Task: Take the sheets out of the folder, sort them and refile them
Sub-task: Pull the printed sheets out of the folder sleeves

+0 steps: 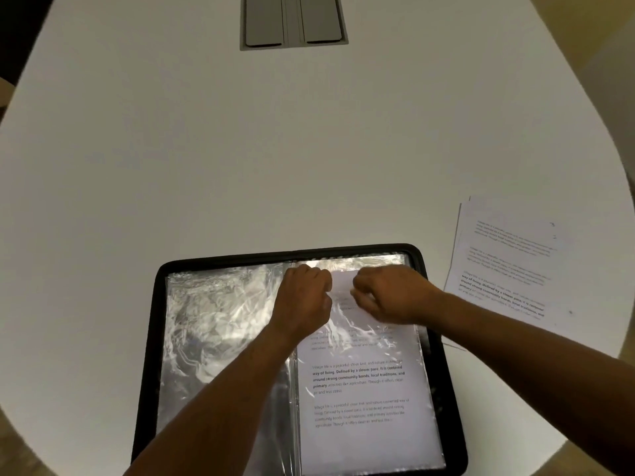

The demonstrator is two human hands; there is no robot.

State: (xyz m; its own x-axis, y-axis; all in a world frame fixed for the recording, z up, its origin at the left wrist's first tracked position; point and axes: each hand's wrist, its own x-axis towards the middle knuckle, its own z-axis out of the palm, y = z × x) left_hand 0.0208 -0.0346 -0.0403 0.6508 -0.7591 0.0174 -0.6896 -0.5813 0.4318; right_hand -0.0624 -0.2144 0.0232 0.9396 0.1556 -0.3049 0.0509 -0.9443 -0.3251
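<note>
Inside the open black folder [144, 372], left hand [302, 297] and right hand [388, 293] pinch a printed sheet [364, 379].

The folder [299, 359] lies open on the surface [206, 149] at 6 o'clock, at the near edge. Its left half holds an empty sleeve [220, 338]; its right half, at 3 o'clock of the spine, holds a sheet [364, 389] inside a sleeve. Both hands sit at the 12 o'clock end of the right half, over the sheet's top edge: the left hand [304, 297] just beside the spine, the right hand [388, 293] at its 3 o'clock, close by but apart. A stack [508, 262] of loose sheets lies on the surface at 3 o'clock of the folder, near it. A hatch [293, 22] is set into the surface at 12 o'clock, well apart from the folder.
</note>
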